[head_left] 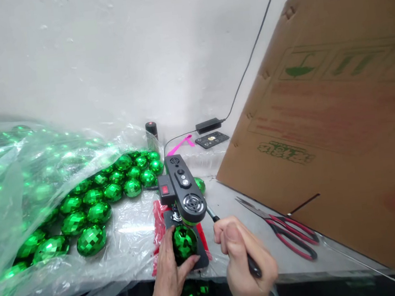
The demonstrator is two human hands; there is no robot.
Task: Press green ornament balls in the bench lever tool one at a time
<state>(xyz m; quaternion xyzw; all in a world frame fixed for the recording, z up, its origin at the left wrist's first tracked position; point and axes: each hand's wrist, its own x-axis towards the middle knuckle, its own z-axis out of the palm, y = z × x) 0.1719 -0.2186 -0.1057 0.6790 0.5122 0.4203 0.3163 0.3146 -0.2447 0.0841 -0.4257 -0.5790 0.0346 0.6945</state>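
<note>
My left hand (171, 259) is wrapped round a shiny green faceted ball (185, 241), which sits on the dark base plate (202, 259) of a small bench drill press (187, 189). The ball lies directly beneath the machine's black head, so any bit there is hidden. To the right, my right hand (246, 256) is closed in a fist round the black-handled lever (254, 265) of the press. The lever's metal rod runs up behind the head. A red switch (164, 189) shows on the machine's left side.
Many green balls (93, 196) spill from a clear plastic bag (13, 181) at left; more lie below the table edge. Red-handled scissors (291, 232) lie at right beside a large cardboard box (339, 119). Behind are a power adapter (209, 125), a phone-like black slab (212, 140) and a dark cylinder (151, 130).
</note>
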